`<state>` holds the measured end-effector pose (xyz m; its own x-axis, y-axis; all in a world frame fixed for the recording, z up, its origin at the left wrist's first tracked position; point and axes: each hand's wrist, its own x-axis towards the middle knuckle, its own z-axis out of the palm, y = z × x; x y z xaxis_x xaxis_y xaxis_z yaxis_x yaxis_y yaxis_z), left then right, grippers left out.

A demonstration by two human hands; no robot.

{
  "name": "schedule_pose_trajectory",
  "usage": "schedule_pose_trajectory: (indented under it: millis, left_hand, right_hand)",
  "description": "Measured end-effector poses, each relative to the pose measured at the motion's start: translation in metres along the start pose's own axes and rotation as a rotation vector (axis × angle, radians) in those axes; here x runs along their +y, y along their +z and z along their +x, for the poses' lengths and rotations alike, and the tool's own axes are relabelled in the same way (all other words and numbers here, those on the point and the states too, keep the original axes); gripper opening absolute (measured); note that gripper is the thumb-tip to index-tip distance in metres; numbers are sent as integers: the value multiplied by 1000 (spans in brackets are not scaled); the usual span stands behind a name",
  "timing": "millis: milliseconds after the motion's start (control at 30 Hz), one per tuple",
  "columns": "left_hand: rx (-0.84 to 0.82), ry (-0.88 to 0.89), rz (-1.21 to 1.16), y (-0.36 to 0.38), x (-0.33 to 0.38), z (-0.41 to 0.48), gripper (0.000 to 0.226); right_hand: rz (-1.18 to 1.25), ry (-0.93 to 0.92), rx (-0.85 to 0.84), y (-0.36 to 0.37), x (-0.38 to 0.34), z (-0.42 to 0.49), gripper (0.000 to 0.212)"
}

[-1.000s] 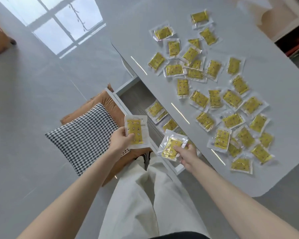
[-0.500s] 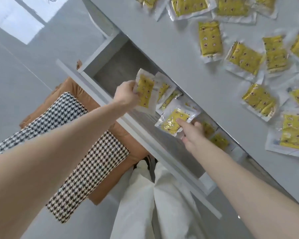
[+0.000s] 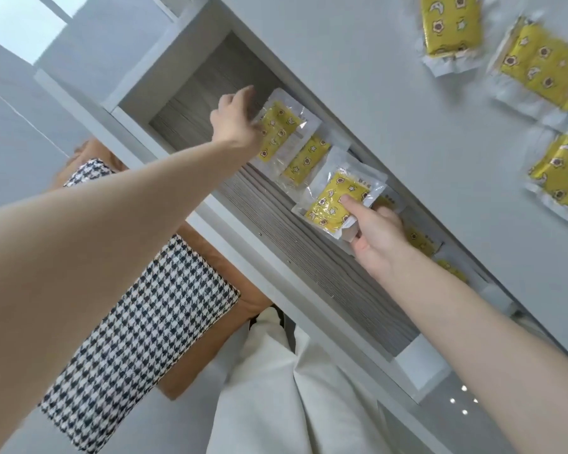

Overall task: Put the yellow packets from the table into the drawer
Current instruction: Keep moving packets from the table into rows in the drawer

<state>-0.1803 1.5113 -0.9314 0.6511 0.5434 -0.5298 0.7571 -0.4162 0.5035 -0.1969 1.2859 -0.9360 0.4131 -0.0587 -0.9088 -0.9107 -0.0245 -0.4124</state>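
Placing step. Both hands are over the open drawer [image 3: 191, 103]. Left hand [image 3: 235, 121] holds one yellow packet [image 3: 281, 129] by its edge, fingers pinched on it, at the far end, over a packet already lying inside [image 3: 305, 160]. Right hand [image 3: 376, 239] grips a second packet [image 3: 336, 199] between thumb and fingers, above the drawer's middle. More packets [image 3: 535, 72] wait on the grey surface [image 3: 374, 77]. Next, probably: let both go, then reach back to the surface.

Table [image 3: 391, 93]: grey top, fills upper right of frame.
On it: yellow packets [image 3: 538, 65], right edge.
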Motion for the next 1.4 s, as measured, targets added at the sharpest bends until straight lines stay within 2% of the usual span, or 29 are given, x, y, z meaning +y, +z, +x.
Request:
schedule_pose_trajectory:
  millis: [133, 267, 333, 400, 533, 700, 767, 867, 967, 1033, 1100, 1167, 1267, 1400]
  left_hand:
    - [-59, 151, 93, -33, -5, -27, 54]
    - [71, 284, 263, -67, -21, -51, 47]
    - [142, 374, 331, -77, -36, -58, 41]
    - [204, 426, 391, -82, -53, -62, 33]
    - [310, 408, 461, -73, -65, -61, 29]
    - [347, 384, 465, -70, -65, -60, 29]
    - [345, 377, 466, -70, -66, -60, 29]
    - [351, 363, 475, -69, -67, -59, 31]
    - [354, 351, 469, -68, -69, -58, 30]
    - [354, 347, 473, -68, -68, -58, 30]
    - [351, 346, 474, -68, -68, -58, 30]
    - [354, 347, 473, -68, -67, -58, 29]
    - [368, 357, 468, -69, -66, -58, 29]
    - [384, 374, 455, -68, -67, -57, 30]
  right_hand:
    - [45, 30, -58, 14, -11, -11, 47]
    - [74, 60, -88, 52, -18, -18, 46]
    - [95, 71, -119, 77, -23, -17, 35]
    - [99, 83, -144, 105, -30, -13, 37]
    - [68, 95, -128, 159, -50, 14, 58]
    - [-28, 11, -40, 190, -58, 52, 54]
    - [-83, 0, -28, 193, -56, 47, 45]
    - [-248, -190, 99, 186, -51, 29, 19]
    - [-457, -439, 150, 170, -41, 7, 38]
    - [-641, -610, 110, 155, -34, -8, 45]
    - [-1013, -855, 6, 142, -24, -16, 48]
    - [-1358, -998, -143, 134, -16, -13, 52]
    - [-1612, -922, -244, 139, -18, -1, 56]
    - [-1706, -892, -276, 152, -28, 3, 62]
